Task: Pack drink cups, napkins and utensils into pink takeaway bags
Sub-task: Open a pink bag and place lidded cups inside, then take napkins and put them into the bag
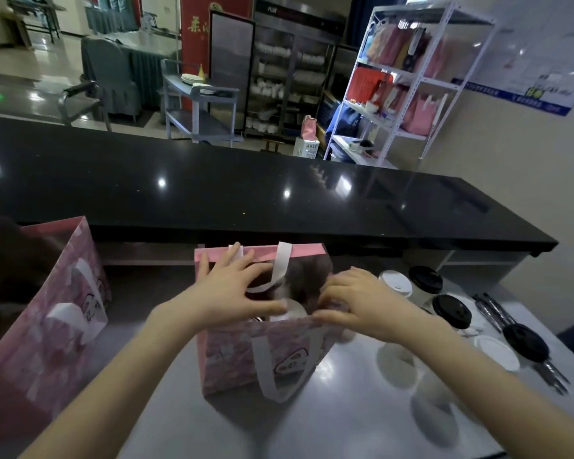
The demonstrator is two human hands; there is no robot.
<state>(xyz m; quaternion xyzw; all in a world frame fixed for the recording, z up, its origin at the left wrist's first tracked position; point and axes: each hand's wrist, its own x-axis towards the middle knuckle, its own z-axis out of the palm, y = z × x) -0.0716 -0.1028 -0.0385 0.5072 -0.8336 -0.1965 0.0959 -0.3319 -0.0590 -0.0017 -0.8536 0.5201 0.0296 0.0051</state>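
While left hand (236, 286) spreads over bag (239, 352), right hand (358, 303) pinches its near rim.

Centre bag (262, 356): pink, panda print, white strap handles, upright and open on the grey table. A white cup lid (292, 313) shows inside, against the near wall. Second bag (50, 323): same print, upright, open, at 9 o'clock of the centre bag, apart from it. At 3 o'clock of the centre bag stand a white-lidded cup (396, 285) and two black-lidded cups (425, 279) (452, 311), close together, with dark wrapped utensils (492, 311) lying flat just beyond at 3 to 4 o'clock.
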